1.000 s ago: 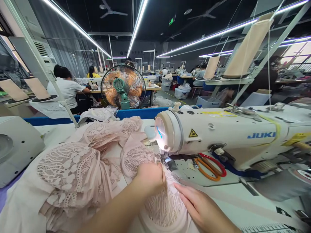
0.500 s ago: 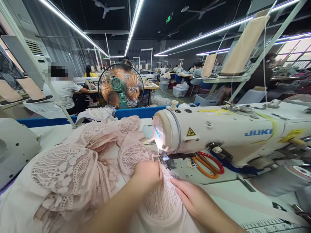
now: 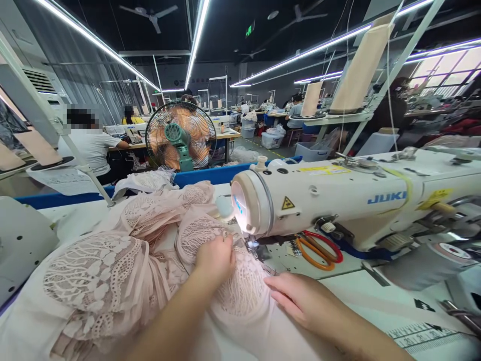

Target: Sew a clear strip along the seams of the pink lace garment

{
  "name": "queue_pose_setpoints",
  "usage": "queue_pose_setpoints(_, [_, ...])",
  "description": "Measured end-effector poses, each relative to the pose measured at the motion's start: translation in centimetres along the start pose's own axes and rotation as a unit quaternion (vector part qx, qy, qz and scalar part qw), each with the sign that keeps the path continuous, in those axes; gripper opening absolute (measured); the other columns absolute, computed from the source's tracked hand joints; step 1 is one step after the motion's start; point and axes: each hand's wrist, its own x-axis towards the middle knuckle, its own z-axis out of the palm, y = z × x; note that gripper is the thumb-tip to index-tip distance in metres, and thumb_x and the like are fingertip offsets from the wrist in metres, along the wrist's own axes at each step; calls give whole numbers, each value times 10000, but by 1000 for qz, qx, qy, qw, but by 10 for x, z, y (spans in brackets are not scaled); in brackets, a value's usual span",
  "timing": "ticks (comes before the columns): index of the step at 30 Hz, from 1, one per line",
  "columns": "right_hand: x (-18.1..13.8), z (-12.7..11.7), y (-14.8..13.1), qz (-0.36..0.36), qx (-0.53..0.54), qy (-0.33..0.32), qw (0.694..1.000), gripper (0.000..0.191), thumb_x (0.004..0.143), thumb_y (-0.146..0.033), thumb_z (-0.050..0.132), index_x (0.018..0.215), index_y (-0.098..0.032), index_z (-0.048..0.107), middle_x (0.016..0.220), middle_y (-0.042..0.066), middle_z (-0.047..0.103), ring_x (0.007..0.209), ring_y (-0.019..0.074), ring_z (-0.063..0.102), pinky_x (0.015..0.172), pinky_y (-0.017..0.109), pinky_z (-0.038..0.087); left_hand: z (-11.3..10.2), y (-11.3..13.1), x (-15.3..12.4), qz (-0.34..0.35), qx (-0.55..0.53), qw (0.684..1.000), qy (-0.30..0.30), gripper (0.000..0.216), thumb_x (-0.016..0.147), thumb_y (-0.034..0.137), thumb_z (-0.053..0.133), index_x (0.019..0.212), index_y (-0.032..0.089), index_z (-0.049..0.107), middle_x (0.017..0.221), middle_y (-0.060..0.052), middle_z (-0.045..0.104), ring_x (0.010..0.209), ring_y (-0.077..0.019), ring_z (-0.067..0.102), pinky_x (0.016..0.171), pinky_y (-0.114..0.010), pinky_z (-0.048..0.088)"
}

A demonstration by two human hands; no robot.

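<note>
A pale pink lace bra (image 3: 242, 288) lies under the needle end of a white sewing machine (image 3: 300, 195), whose lamp lights the cloth. My left hand (image 3: 215, 258) is closed on the bra between its two cups, its fingertips partly hidden. At the right edge of the near cup, my right hand (image 3: 296, 296) grips the cloth with fingers pressed together. The presser foot (image 3: 252, 245) is close above both hands, and I cannot make out the needle. To the left, a heap of similar lace bras (image 3: 93, 281) covers the table.
Orange and red-handled scissors (image 3: 319, 250) lie beneath the machine arm. A large thread cone (image 3: 428, 265) lies at right, near a printed ruler (image 3: 424, 336). Beyond the blue table edge (image 3: 203, 175) stands a fan (image 3: 180, 138). A person in white (image 3: 88, 150) sits at far left.
My left hand has moved left and slightly back from the presser foot, uncovering more lace. My right hand stays at the cup's edge. The whole view has shifted a little.
</note>
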Motion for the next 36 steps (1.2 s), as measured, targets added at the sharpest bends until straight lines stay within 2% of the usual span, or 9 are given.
queue_pose_setpoints(3, [-10,-3,4,-38,-4,-16,999,292,883,-203,395,1043,-218,639,883,79,644,795,231,614,656,306,431,-10,2,-5,-12,27,999,32,459,883,263,442,1335,183,445,1057,-111,591,906,-266,610,704,-357,492])
queue_pose_setpoints(6, [-15,-2,6,-49,-10,-16,999,289,886,-177,381,1035,-211,626,875,79,604,781,233,591,631,309,410,-29,19,-23,1,77,996,48,321,865,185,471,1168,158,575,1029,-112,577,961,-269,561,754,-353,470])
queue_pose_setpoints(9, [-15,0,8,-59,-19,-8,998,284,883,-174,390,1046,-211,620,870,80,592,759,235,582,601,306,383,-45,41,-50,26,60,996,-62,208,842,305,561,968,162,645,961,-97,601,938,-275,561,780,-373,475])
queue_pose_setpoints(11, [-15,1,9,-64,-28,-1,998,280,888,-182,396,1052,-208,621,875,87,600,765,242,590,596,307,369,-47,51,-64,18,45,987,-156,371,759,404,661,1034,156,640,1017,-113,607,960,-300,564,802,-401,483])
queue_pose_setpoints(13, [-13,2,10,-67,-36,8,997,279,896,-185,397,1059,-208,622,882,94,616,779,251,602,592,307,353,-43,53,-73,0,51,980,-192,483,721,371,697,1139,146,610,1094,-130,593,997,-317,557,820,-413,487])
queue_pose_setpoints(23, [11,-7,-4,13,-95,8,995,276,726,-59,541,918,-223,651,750,76,711,681,270,666,459,296,195,-13,7,-59,-15,78,992,-96,498,804,265,543,1300,227,508,1391,-109,430,1198,-288,465,917,-378,460])
queue_pose_setpoints(27, [19,-12,-16,49,-99,1,994,544,595,30,576,1073,-218,657,743,105,724,663,316,680,456,286,288,-14,-8,-46,7,61,995,-74,498,814,265,511,1309,210,501,1407,-113,419,1226,-272,458,996,-377,403])
queue_pose_setpoints(31, [25,-7,-22,81,-103,-23,991,909,503,62,609,1363,-200,474,710,139,720,640,379,675,450,316,358,-16,-21,-31,6,29,997,-73,523,803,280,523,1320,205,497,1421,-113,406,1275,-250,420,1037,-348,365])
queue_pose_setpoints(36, [28,2,-22,95,-122,-32,987,1028,428,81,614,1392,-223,431,679,127,716,616,361,667,463,323,385,-16,-31,-15,7,-5,998,-62,535,786,256,544,1315,188,509,1415,-116,413,1298,-229,398,1068,-317,326])
